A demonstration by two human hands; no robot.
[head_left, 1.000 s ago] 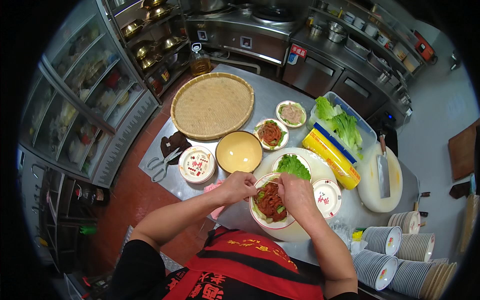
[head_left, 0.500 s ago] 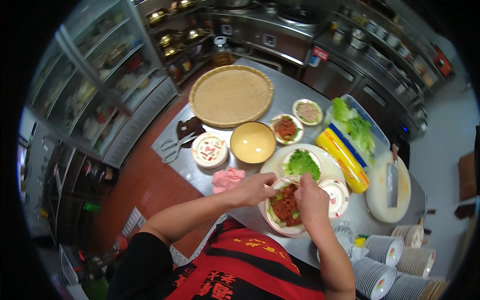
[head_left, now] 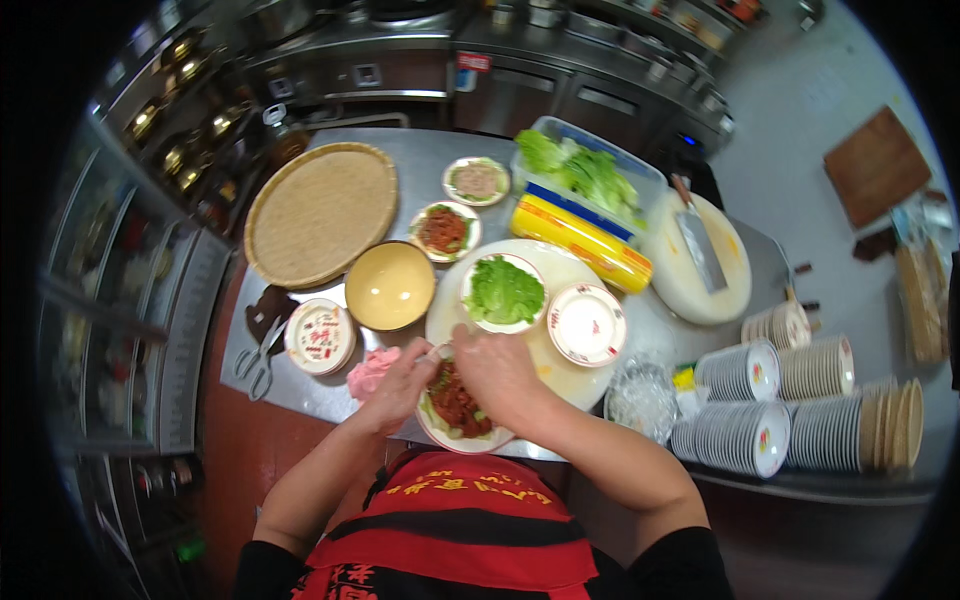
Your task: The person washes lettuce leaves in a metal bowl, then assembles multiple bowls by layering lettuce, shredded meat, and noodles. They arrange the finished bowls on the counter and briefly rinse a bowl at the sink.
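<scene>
Close in front of me is a round plate (head_left: pixel 427 425) of reddish-brown sauced meat (head_left: pixel 457 402) bordered by pale green lettuce. At its left rim my left hand (head_left: pixel 398 382) has its fingers pinched together. My right hand (head_left: pixel 495 372) is closed over the far right part of the plate, hiding some of it. What either hand grips is too small or covered to make out. Just beyond, a plate of lettuce (head_left: pixel 505 291) sits on a round white board (head_left: pixel 540 365), with a white saucer (head_left: pixel 587 325) to its right.
Left lie a yellow bowl (head_left: pixel 390 286), stacked saucers (head_left: pixel 320 337), scissors (head_left: pixel 262 365), a pink cloth (head_left: pixel 372 372) and a woven tray (head_left: pixel 320 212). Beyond are two filled plates, a yellow roll (head_left: pixel 580 243) and a lettuce tub (head_left: pixel 652 178). A cleaver (head_left: pixel 703 245) and plate stacks (head_left: pixel 735 440) stand right.
The view has swung right, so the table appears farther left. Both hands remain at the meat plate; my right hand has come across its far edge, closer to my left.
</scene>
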